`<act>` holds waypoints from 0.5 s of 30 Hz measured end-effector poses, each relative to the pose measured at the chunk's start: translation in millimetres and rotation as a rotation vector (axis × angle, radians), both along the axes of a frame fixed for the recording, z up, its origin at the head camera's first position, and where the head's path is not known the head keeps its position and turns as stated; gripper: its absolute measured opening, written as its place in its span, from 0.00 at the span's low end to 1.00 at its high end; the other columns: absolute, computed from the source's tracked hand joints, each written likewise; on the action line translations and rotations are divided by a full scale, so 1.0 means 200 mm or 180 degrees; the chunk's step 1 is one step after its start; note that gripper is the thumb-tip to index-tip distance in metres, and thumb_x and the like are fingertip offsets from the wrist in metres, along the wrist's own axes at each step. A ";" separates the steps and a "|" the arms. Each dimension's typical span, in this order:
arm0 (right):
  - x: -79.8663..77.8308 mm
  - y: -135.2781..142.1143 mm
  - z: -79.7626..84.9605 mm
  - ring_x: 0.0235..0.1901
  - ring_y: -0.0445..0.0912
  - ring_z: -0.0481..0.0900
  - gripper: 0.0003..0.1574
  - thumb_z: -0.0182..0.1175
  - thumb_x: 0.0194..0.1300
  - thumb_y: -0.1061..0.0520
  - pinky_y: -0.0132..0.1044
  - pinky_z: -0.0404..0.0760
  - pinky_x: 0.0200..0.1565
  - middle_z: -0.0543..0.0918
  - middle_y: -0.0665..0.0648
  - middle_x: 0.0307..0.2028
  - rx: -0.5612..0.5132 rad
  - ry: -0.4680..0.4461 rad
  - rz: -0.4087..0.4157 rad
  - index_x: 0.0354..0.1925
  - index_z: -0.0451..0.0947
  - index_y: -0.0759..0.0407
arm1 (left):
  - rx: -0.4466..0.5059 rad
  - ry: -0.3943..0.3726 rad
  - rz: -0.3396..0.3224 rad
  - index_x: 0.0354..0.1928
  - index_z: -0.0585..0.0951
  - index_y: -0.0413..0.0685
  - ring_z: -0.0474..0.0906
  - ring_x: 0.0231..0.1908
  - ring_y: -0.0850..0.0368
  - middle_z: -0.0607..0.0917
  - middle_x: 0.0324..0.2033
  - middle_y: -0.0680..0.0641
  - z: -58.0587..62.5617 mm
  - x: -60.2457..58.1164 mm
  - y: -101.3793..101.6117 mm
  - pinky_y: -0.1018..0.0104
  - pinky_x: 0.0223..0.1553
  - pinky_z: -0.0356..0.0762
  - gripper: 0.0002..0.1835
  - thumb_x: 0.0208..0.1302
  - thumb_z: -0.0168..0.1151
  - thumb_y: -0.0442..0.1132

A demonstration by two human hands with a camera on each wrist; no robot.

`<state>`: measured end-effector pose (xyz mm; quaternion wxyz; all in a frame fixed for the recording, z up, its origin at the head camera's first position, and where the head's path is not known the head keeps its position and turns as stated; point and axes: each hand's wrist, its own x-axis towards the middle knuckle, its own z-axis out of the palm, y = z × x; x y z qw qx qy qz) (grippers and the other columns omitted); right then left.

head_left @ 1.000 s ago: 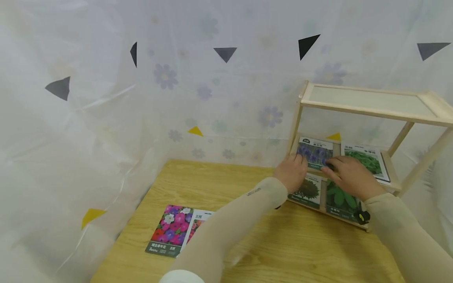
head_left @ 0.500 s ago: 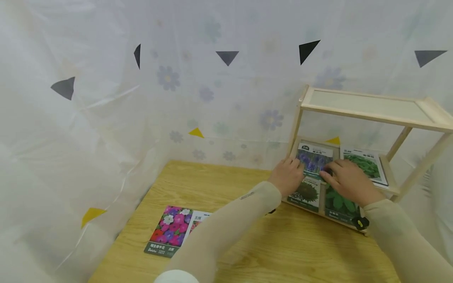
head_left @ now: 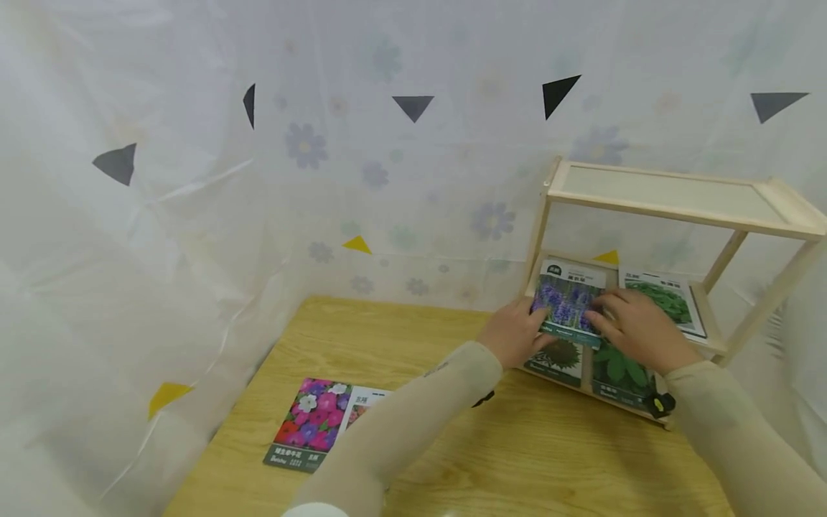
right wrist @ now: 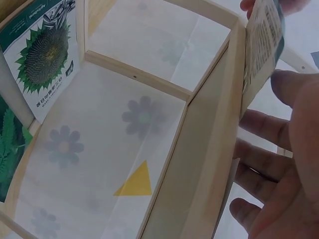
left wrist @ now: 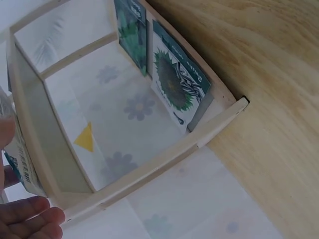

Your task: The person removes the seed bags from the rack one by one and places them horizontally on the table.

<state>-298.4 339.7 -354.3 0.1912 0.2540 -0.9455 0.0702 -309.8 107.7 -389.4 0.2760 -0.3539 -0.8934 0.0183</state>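
Observation:
My left hand (head_left: 513,332) pinches the lower left edge of a seed packet with purple flowers (head_left: 568,298), thumb on its front and fingers beneath. The packet is lifted and tilted off the upper shelf of a wooden rack (head_left: 678,208). At the packet's right edge, my right hand (head_left: 639,327) touches it with loosely bent fingers; the right wrist view shows its thumb and index fingertips at the packet's rim. A green-leaf packet (head_left: 665,301) leans on the same shelf, to the right. Below stand a sunflower packet (left wrist: 172,82) and another leafy packet (head_left: 620,370).
On the wooden table (head_left: 388,330), a petunia packet (head_left: 310,424) lies at the left, beside a white-edged packet (head_left: 363,402) partly hidden by my left forearm. White flower-print sheeting (head_left: 413,187) hangs behind the table.
The purple-flower packet has come up off its shelf toward me and down over the lower row. My left hand has shifted slightly left and down and now grips its edge; the right hand stays nearly still.

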 end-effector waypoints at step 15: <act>-0.07 0.03 0.01 0.55 0.69 0.61 0.44 0.54 0.62 0.38 0.64 0.56 0.55 0.65 0.75 0.57 0.0048 0.0094 -0.0196 0.60 0.64 0.72 | 0.0250 -0.0021 -0.0088 0.53 0.77 0.59 0.74 0.48 0.61 0.78 0.49 0.53 -0.08 0.06 -0.04 0.69 0.54 0.68 0.29 0.57 0.49 0.68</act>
